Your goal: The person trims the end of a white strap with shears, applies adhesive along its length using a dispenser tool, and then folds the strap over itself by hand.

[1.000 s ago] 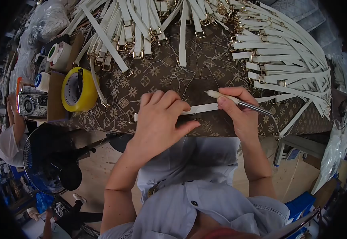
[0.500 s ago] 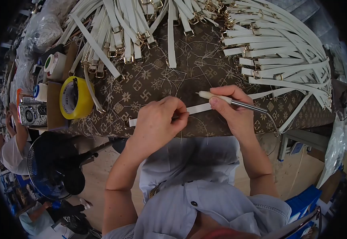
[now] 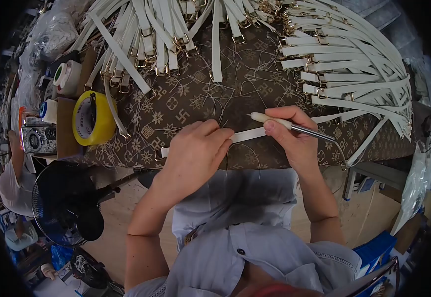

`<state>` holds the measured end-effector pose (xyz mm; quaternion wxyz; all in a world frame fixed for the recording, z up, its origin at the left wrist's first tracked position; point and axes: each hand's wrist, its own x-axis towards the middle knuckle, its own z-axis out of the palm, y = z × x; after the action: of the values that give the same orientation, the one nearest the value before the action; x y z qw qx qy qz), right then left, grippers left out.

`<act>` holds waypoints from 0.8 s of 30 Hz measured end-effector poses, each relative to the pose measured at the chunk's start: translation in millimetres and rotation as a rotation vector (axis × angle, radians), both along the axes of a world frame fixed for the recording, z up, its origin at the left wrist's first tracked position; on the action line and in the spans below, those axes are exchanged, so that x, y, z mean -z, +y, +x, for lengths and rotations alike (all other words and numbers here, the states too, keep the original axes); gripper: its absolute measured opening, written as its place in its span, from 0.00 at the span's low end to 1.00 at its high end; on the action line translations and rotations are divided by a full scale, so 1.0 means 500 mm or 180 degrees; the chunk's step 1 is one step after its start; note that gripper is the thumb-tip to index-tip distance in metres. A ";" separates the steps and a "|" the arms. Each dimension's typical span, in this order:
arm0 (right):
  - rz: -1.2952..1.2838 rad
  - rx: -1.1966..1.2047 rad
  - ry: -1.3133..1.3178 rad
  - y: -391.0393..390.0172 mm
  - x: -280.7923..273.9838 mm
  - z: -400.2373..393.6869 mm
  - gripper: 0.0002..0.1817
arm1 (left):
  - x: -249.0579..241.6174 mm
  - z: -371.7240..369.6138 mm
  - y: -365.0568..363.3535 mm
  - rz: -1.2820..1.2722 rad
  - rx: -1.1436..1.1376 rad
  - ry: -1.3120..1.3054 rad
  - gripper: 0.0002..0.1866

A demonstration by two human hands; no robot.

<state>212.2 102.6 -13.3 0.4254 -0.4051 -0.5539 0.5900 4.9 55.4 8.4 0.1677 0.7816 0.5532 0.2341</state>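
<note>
A narrow white strap (image 3: 248,135) lies across the near part of the patterned brown cloth, its metal buckle (image 3: 159,154) at the left end. My left hand (image 3: 194,154) covers the strap beside that buckle, fingers closed together on it and thumb hidden. In my right hand (image 3: 295,141) is a pen-shaped tool (image 3: 305,129) with a cream grip, a metal shaft and a thin cord. Its fine tip points left, just above the strap. Loose threads (image 3: 247,151) lie close to my left fingertips.
Bundles of white buckled straps (image 3: 158,37) lie at the back, with more straps (image 3: 359,64) at the right. A yellow tape roll (image 3: 107,121) stands at the left near a cardboard box (image 3: 67,129). Below is a black fan (image 3: 69,203). Other people are at the far left.
My left fingers have straightened and flattened from a curled pinch. My right hand and the tool have shifted slightly right. The view has moved a little.
</note>
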 end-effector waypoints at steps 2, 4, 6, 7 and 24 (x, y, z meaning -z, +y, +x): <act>0.0043 -0.0002 0.0030 0.000 0.001 0.000 0.11 | -0.005 0.000 -0.007 0.0117 -0.0007 0.0267 0.05; 0.0041 -0.0001 0.0027 0.000 -0.002 -0.001 0.11 | -0.014 0.000 -0.012 0.0240 -0.0013 0.0541 0.04; 0.0039 -0.0003 0.0028 -0.001 -0.002 -0.001 0.11 | -0.021 0.000 -0.014 0.0239 -0.0115 0.0640 0.05; 0.0022 -0.0010 0.0038 -0.001 0.000 0.000 0.11 | -0.018 0.000 -0.014 0.0239 -0.0120 0.0644 0.05; 0.0066 0.0038 0.0005 -0.002 0.001 0.000 0.11 | -0.007 0.018 0.010 -0.0124 -0.0023 0.0461 0.09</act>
<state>212.5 101.9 -13.7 0.4335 -0.4036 -0.5572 0.5820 13.9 60.5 11.7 0.1416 0.7911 0.5713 0.1668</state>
